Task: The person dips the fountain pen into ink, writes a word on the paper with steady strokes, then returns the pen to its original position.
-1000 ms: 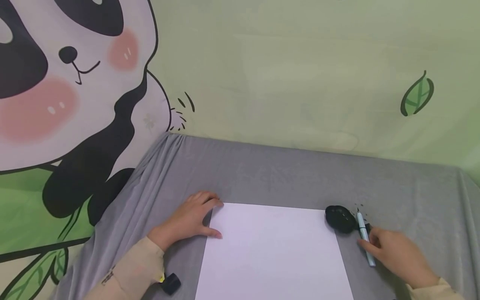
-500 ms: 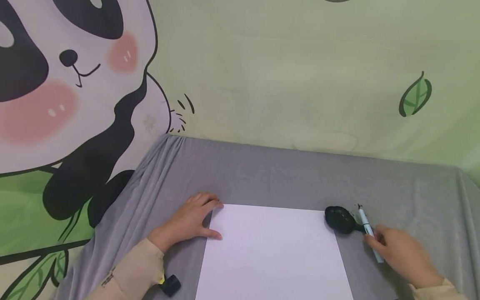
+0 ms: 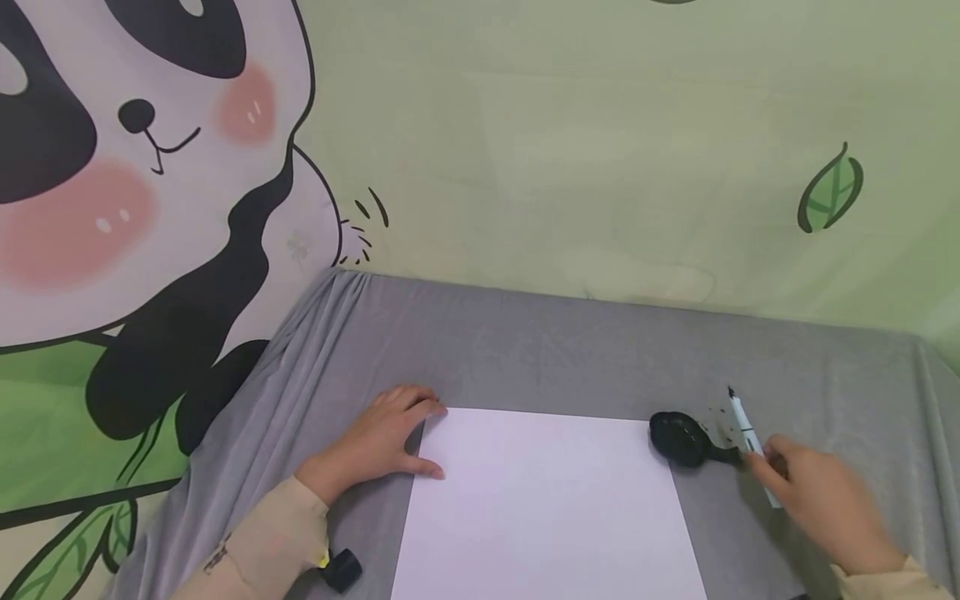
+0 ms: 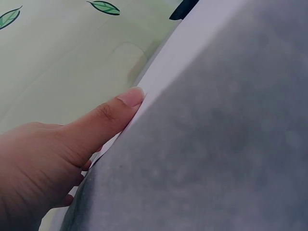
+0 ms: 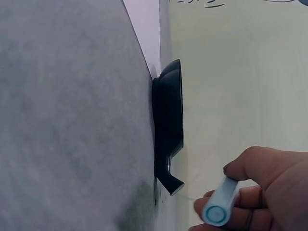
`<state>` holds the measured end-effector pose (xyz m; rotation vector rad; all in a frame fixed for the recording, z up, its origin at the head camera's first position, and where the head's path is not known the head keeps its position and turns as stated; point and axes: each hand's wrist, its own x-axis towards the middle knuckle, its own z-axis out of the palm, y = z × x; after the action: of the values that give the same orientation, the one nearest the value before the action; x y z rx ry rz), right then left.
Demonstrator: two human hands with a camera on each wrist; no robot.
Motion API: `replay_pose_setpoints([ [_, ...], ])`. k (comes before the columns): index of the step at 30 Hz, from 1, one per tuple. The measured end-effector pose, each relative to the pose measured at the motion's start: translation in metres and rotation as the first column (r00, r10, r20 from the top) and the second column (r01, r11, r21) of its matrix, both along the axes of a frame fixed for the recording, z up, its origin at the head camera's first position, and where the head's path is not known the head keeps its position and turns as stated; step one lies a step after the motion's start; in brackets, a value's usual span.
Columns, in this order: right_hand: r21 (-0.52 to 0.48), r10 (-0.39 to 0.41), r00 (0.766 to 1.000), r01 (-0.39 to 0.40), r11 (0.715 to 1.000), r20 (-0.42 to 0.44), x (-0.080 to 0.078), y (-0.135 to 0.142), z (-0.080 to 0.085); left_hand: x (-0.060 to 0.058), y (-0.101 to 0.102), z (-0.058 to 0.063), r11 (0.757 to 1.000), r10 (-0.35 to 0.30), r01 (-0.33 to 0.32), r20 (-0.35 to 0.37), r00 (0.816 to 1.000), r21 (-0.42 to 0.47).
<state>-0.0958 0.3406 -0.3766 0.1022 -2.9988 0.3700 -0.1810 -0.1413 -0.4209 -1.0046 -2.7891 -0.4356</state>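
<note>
My right hand (image 3: pixel 836 500) pinches a slim light-blue pen (image 3: pixel 746 429) with a dark, brush-like tip that points up and away. In the right wrist view, the thumb and fingers grip the pen's barrel (image 5: pixel 222 199), its round butt end facing the camera. Left of that hand a small black dish (image 3: pixel 677 439) with a short handle sits at the far right corner of a large white sheet of paper (image 3: pixel 547 508). My left hand (image 3: pixel 382 437) rests at the far left corner, fingers spread, with its thumb (image 4: pixel 118 110) lying along the paper's edge.
Grey cloth (image 3: pixel 540 350) covers the table and reaches the wall behind. Dark specks (image 3: pixel 722 421) mark the cloth beyond the dish's handle. A small black object (image 3: pixel 342 571) shows beside the left sleeve (image 3: pixel 262 537). A panda picture (image 3: pixel 172 208) fills the wall at left.
My right hand has moved away to the right and slightly up with the pen, off the dish's handle, which now shows uncovered. The left hand, paper and dish have stayed in place.
</note>
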Motion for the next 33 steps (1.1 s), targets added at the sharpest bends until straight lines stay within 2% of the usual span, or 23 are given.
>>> replay_pose_setpoints([
  [5, -0.022, -0.015, 0.999, 0.014, 1.0, -0.04, -0.0005, -0.0019, 0.0016, 0.0002, -0.0003, 0.0004, 1.0, 0.001, -0.001, 0.005, 1.0, 0.001],
  [11, -0.05, -0.057, 0.982, 0.049, 0.998, -0.181, -0.0007, -0.0042, 0.0011, 0.0007, -0.0002, 0.0004, 1.0, 0.002, -0.002, 0.008, 1.0, 0.008],
  [18, -0.099, -0.08, 0.942, 0.05, 0.994, -0.325, -0.0029, -0.0024, 0.0006, 0.0002, -0.0006, -0.0013, 1.0, 0.005, -0.005, 0.006, 1.0, 0.016],
  [26, -0.12, -0.076, 0.895, 0.026, 0.992, -0.439, -0.005, 0.0013, -0.0011, 0.0, -0.0013, -0.0007, 1.0, 0.003, -0.003, 0.01, 1.0, 0.023],
  [29, -0.144, -0.087, 0.887, 0.024, 0.989, -0.452, -0.0056, 0.0016, -0.0009, 0.0, -0.0011, -0.0009, 1.0, 0.004, -0.004, 0.002, 1.0, 0.02],
  [33, -0.183, -0.117, 0.895, 0.04, 0.982, -0.431, -0.0053, 0.0009, 0.0015, -0.0001, -0.0007, -0.0014, 1.0, 0.005, -0.005, 0.006, 1.0, 0.025],
])
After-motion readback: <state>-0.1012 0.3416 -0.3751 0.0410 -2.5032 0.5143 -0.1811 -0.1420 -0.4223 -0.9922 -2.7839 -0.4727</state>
